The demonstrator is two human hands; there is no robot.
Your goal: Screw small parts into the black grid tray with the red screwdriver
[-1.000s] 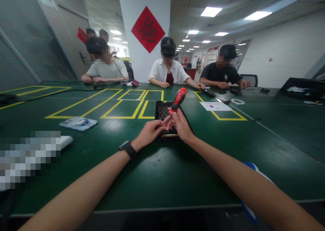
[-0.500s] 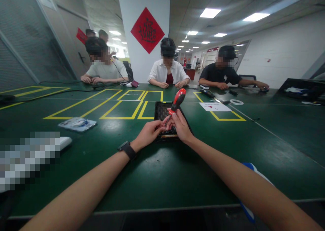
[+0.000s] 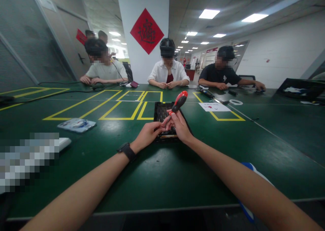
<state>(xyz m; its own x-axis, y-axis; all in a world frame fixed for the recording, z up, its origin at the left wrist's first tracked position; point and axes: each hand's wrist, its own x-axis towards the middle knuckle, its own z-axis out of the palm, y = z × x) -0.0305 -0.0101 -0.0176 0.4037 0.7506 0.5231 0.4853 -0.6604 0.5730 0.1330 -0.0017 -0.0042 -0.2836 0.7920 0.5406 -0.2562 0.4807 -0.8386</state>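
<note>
A screwdriver [image 3: 179,101] with a red and black handle slants up to the right, its thin shaft pointing down to the left. My right hand [image 3: 180,126] is closed on it, fingers around the lower handle and shaft. Close to the tip, my left hand [image 3: 152,130] has its thumb and fingers pinched together; whatever lies between them is too small to make out. Both hands are over a black tray [image 3: 161,109] with a patterned inside. A light brown strip [image 3: 169,135] shows along its near side. My hands hide the middle of the tray.
On the green table [image 3: 157,177], a light flat packet [image 3: 77,125] lies left and a printed sheet [image 3: 214,107] right. Beyond the sheet are a white ring [image 3: 236,102] and a dark tool [image 3: 207,93]. Three people sit across the table. A blue and white object [image 3: 247,209] is partly behind my right forearm.
The screwdriver handle has tipped a little further right and down. My hands stay in nearly the same place. The person opposite has brought both hands together.
</note>
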